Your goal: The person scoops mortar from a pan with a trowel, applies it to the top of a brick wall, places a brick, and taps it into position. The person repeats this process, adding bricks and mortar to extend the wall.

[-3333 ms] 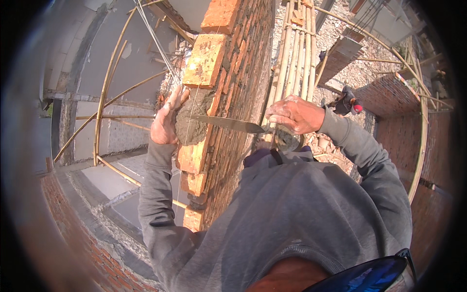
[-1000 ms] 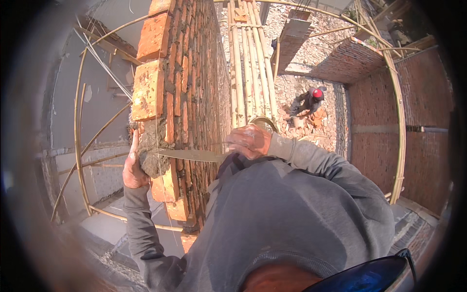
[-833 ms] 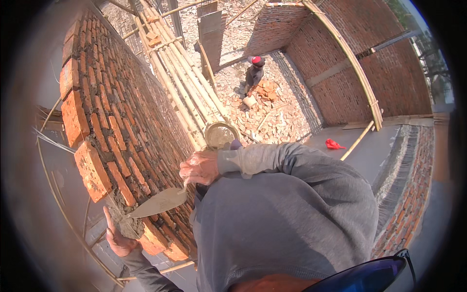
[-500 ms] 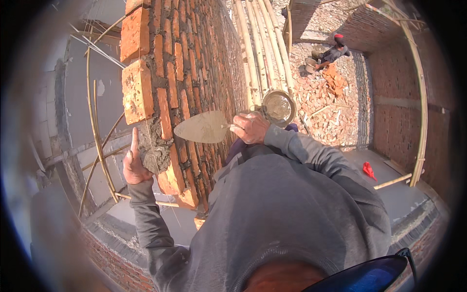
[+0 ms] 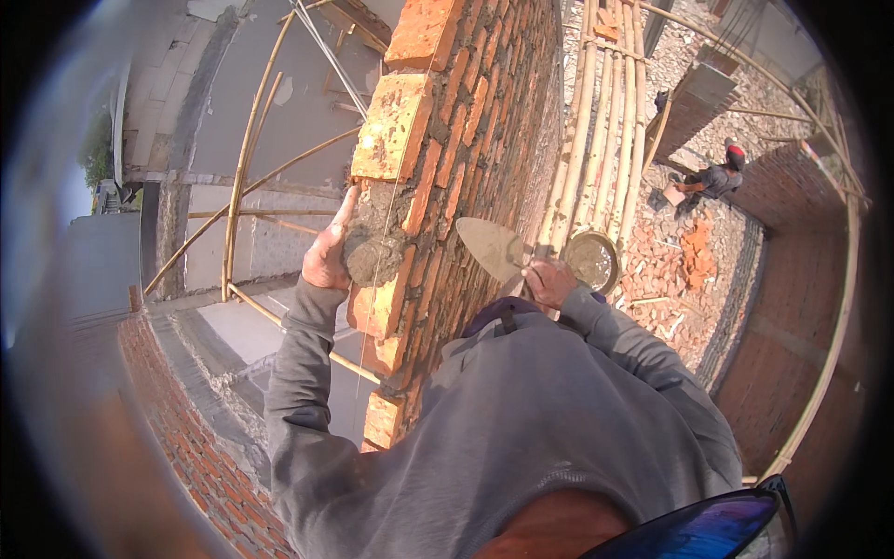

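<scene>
My left hand (image 5: 329,250) is against the left side of the brick wall (image 5: 484,112), beside a patch of wet grey mortar (image 5: 373,253) on its top. Its fingers are stretched out along the mortar's edge, up to an orange brick (image 5: 392,128); the palm side is partly hidden. A thin string runs over the mortar. My right hand (image 5: 551,282) grips the handle of a mortar-smeared trowel (image 5: 491,248), whose pointed blade is held over the wall's right side, tip to the left. Just beyond that hand stands a round bucket (image 5: 614,266) with grey mortar inside.
Bamboo poles (image 5: 601,140) lie side by side right of the wall. Lower down, a person in a red cap (image 5: 719,180) works among broken bricks (image 5: 670,270). Bamboo scaffolding (image 5: 244,177) rises at the left, where the ground lies far below.
The whole view has swung, so wall and hands appear farther right. My left hand stays beside the mortar. The trowel tip has tilted upward in the picture. The person below has straightened, holding a block-like piece.
</scene>
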`<state>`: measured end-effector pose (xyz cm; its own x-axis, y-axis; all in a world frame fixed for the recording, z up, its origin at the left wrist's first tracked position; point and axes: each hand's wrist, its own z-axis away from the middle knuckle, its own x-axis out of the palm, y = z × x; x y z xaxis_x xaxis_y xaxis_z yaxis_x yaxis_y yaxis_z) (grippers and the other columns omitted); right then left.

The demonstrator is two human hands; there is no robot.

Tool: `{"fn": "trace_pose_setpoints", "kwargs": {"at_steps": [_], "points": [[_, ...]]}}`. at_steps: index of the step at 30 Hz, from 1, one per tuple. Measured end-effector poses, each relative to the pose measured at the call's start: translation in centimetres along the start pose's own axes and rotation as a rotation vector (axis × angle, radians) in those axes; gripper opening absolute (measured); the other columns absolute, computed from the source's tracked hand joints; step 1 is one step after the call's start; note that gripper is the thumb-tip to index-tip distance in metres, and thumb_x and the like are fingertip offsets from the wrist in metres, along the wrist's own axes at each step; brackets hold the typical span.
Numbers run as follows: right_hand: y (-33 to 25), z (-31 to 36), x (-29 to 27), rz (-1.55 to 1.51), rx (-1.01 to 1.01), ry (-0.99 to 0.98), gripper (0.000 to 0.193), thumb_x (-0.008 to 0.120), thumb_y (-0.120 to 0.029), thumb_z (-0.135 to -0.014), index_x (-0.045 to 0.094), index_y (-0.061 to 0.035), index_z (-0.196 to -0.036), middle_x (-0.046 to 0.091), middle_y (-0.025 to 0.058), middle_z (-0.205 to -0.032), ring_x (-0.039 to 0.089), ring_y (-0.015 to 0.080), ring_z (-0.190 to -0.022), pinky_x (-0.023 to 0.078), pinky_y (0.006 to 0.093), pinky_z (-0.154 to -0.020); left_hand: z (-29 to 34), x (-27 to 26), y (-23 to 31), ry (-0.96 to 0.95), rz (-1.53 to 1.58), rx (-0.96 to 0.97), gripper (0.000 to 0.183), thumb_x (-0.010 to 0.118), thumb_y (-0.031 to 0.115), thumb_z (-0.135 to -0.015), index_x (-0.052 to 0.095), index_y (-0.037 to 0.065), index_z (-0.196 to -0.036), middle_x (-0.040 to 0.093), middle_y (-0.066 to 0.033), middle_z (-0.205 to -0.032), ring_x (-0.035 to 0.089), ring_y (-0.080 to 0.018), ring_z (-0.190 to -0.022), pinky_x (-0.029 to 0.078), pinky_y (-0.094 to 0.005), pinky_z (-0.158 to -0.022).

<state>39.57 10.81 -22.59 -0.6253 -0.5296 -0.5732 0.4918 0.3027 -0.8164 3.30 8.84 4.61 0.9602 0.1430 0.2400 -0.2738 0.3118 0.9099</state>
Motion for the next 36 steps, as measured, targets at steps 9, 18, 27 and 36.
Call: {"fn": "trace_pose_setpoints", "kwargs": {"at_steps": [9, 18, 27, 36], "points": [[-8.7, 0.1, -22.3, 0.317, -0.192, 0.171, 0.024, 0.062, -0.012, -0.085, 0.060, 0.0005, -0.106, 0.063, 0.0252, -0.093, 0.062, 0.0468, -0.079, 0.049, 0.0511, -0.069, 1.5, -2.8, -0.9, -0.068, 0.111, 0.094, 0.096, 0.057, 0.046, -0.085, 0.023, 0.005, -0.165, 0.035, -0.0203, -0.164, 0.031, -0.0321, -0.152, 0.016, -0.0428, -0.126], [-33.8, -12.4, -32.1, 1.103, -0.959, 0.180, 0.030, 0.062, -0.002, -0.084, 0.063, -0.0021, -0.114, 0.062, 0.0110, -0.093, 0.063, 0.0293, -0.083, 0.052, 0.0430, -0.071, 5.7, -6.2, 2.7, 0.112, -0.066, 0.154, 0.101, 0.058, 0.052, -0.084, 0.014, 0.017, -0.168, 0.045, -0.0188, -0.159, 0.025, -0.0374, -0.153, 0.009, -0.0591, -0.123], [-39.5, -17.2, -18.6, 1.396, -1.302, -0.328, 0.008, 0.064, -0.022, -0.086, 0.071, -0.0208, -0.090, 0.066, 0.0061, -0.094, 0.066, 0.0199, -0.088, 0.049, 0.0412, -0.079, 18.2, -4.5, 4.8, 0.435, -0.227, 0.297, 0.120, 0.066, 0.057, -0.072, 0.011, 0.008, -0.167, 0.047, -0.0228, -0.155, 0.034, -0.0399, -0.151, 0.019, -0.0537, -0.124], [-36.5, -13.3, -17.7, 1.225, -1.323, -0.369, 0.030, 0.064, -0.020, -0.087, 0.069, 0.0017, -0.108, 0.063, 0.0106, -0.099, 0.063, 0.0258, -0.100, 0.052, 0.0412, -0.078, 27.2, -1.7, 1.6, 0.796, -0.165, 0.374, 0.116, 0.067, 0.053, -0.072, 0.016, 0.010, -0.167, 0.050, -0.0210, -0.153, 0.041, -0.0315, -0.147, 0.027, -0.0434, -0.121]]}}
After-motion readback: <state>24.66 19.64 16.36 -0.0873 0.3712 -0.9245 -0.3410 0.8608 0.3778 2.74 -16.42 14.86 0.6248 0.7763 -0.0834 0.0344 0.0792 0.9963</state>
